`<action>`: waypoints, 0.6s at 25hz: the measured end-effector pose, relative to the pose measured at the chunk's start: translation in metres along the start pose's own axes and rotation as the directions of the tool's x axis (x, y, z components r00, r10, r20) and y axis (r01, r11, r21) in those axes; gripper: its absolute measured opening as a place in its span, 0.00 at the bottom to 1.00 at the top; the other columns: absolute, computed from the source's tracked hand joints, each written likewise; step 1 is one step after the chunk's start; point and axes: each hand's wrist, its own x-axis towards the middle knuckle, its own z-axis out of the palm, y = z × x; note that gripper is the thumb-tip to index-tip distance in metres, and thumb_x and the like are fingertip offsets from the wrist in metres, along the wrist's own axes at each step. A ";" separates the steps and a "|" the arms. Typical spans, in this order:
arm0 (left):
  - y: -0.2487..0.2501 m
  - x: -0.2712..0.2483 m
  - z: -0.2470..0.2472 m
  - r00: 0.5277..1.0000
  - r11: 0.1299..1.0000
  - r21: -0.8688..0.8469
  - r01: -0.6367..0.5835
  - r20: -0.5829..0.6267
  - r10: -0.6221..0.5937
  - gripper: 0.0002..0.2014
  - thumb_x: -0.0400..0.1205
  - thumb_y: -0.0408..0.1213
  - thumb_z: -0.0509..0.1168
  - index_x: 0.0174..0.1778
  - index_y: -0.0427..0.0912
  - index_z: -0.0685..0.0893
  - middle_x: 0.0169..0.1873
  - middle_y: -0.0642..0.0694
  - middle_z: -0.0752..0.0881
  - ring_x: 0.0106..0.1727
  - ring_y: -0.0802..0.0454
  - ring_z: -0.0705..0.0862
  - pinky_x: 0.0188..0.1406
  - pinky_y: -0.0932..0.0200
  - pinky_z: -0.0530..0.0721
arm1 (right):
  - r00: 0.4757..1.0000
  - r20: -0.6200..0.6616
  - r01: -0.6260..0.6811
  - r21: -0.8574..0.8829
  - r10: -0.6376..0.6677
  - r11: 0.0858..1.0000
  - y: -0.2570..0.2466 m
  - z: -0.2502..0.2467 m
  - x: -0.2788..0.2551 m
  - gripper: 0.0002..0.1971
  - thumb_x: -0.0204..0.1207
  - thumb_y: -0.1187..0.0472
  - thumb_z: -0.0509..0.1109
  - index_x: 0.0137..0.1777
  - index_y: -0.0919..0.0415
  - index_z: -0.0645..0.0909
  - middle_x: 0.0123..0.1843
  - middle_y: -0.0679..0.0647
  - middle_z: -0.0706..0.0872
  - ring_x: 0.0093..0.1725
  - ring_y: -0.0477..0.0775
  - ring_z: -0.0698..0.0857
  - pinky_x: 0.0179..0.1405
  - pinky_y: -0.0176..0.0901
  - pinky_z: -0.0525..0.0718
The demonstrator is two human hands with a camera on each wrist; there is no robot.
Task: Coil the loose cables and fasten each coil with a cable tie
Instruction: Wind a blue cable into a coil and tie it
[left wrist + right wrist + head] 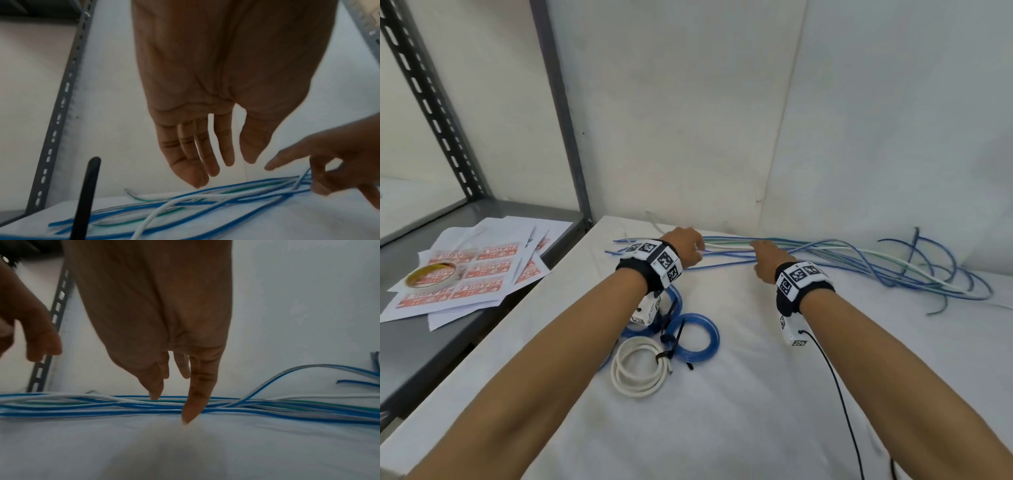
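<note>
Several loose cables (825, 255), blue, white and green, lie along the back of the white table (756, 394) and fan out to the right. My left hand (697, 248) hovers just above their left part with fingers straight and nothing in it, as the left wrist view confirms (226, 170). My right hand (760, 250) reaches down to the same bundle. Its fingers point down, and one fingertip (186, 418) touches the table at the front of the cables (102, 407). Nearer me lie a white coil (638, 371) and blue coils (693, 337), each bound with a black cable tie (674, 339).
A grey metal shelf (448, 342) to the left holds a tape roll (431, 274) and printed label sheets (482, 274). Its upright post (565, 137) stands at the table's back left corner. A white wall is close behind the cables. A black wire (839, 394) trails from my right wrist.
</note>
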 end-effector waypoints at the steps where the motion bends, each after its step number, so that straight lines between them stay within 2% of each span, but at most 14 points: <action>1: 0.000 0.008 0.004 1.000 1.000 0.027 0.005 0.031 -0.006 0.18 0.86 0.41 0.67 0.72 0.43 0.83 0.70 0.41 0.83 0.70 0.41 0.81 0.70 0.52 0.78 | 0.999 -0.018 -0.039 -0.076 0.037 0.996 0.010 -0.001 0.007 0.30 0.86 0.64 0.62 0.87 0.60 0.58 0.88 0.64 0.60 0.80 0.67 0.73 0.75 0.60 0.75; 3: 0.002 0.017 0.012 0.997 0.998 0.068 -0.004 0.083 -0.002 0.21 0.86 0.45 0.67 0.75 0.44 0.80 0.73 0.42 0.81 0.73 0.43 0.79 0.69 0.54 0.76 | 0.996 -0.016 -0.089 -0.222 0.088 0.971 0.027 -0.003 0.010 0.21 0.86 0.66 0.61 0.79 0.63 0.69 0.79 0.65 0.75 0.72 0.66 0.81 0.66 0.57 0.80; 5: 0.006 0.022 0.016 0.995 0.999 0.043 -0.022 0.102 0.017 0.22 0.87 0.46 0.67 0.76 0.43 0.78 0.73 0.43 0.80 0.73 0.44 0.79 0.68 0.57 0.75 | 0.995 -0.022 -0.100 -0.293 0.098 0.951 0.039 0.000 0.012 0.17 0.85 0.68 0.60 0.73 0.64 0.75 0.70 0.63 0.82 0.66 0.64 0.85 0.61 0.54 0.83; 6: 0.010 0.023 0.018 0.994 0.999 0.023 -0.033 0.104 0.031 0.23 0.87 0.47 0.66 0.76 0.42 0.78 0.72 0.44 0.80 0.72 0.45 0.79 0.67 0.58 0.75 | 0.993 -0.040 -0.120 -0.289 0.114 0.950 0.046 0.003 0.013 0.19 0.85 0.67 0.60 0.76 0.64 0.73 0.71 0.63 0.82 0.66 0.64 0.85 0.61 0.53 0.83; 8: 0.017 0.024 0.020 0.992 0.999 0.018 -0.046 0.116 0.044 0.22 0.87 0.47 0.66 0.76 0.42 0.78 0.72 0.44 0.81 0.72 0.45 0.79 0.66 0.58 0.74 | 0.986 -0.069 -0.163 -0.253 0.150 0.954 0.058 0.007 0.017 0.26 0.86 0.66 0.59 0.84 0.62 0.63 0.75 0.65 0.79 0.70 0.65 0.83 0.64 0.55 0.82; 9: 0.018 0.024 0.023 0.991 0.999 0.021 -0.045 0.129 0.042 0.22 0.87 0.47 0.66 0.75 0.42 0.79 0.71 0.44 0.81 0.72 0.45 0.79 0.67 0.58 0.74 | 0.984 -0.054 -0.175 -0.235 0.167 0.956 0.063 0.008 0.017 0.27 0.87 0.65 0.59 0.85 0.63 0.62 0.76 0.65 0.79 0.71 0.65 0.82 0.64 0.54 0.82; 12: 0.019 0.024 0.025 0.988 0.999 0.014 -0.036 0.148 0.034 0.21 0.87 0.48 0.66 0.73 0.43 0.80 0.70 0.44 0.83 0.71 0.46 0.80 0.66 0.58 0.76 | 0.977 -0.073 -0.211 -0.277 0.199 0.937 0.075 0.005 0.015 0.16 0.86 0.65 0.61 0.72 0.64 0.77 0.69 0.63 0.84 0.66 0.63 0.85 0.59 0.52 0.83; 15: 0.024 0.021 0.022 0.989 0.999 0.011 -0.042 0.144 0.040 0.21 0.87 0.47 0.66 0.74 0.42 0.80 0.70 0.44 0.82 0.71 0.45 0.79 0.66 0.58 0.74 | 0.958 -0.196 -0.254 -0.259 0.207 0.932 0.079 0.002 0.008 0.12 0.87 0.63 0.65 0.67 0.63 0.81 0.65 0.61 0.85 0.64 0.63 0.86 0.56 0.53 0.84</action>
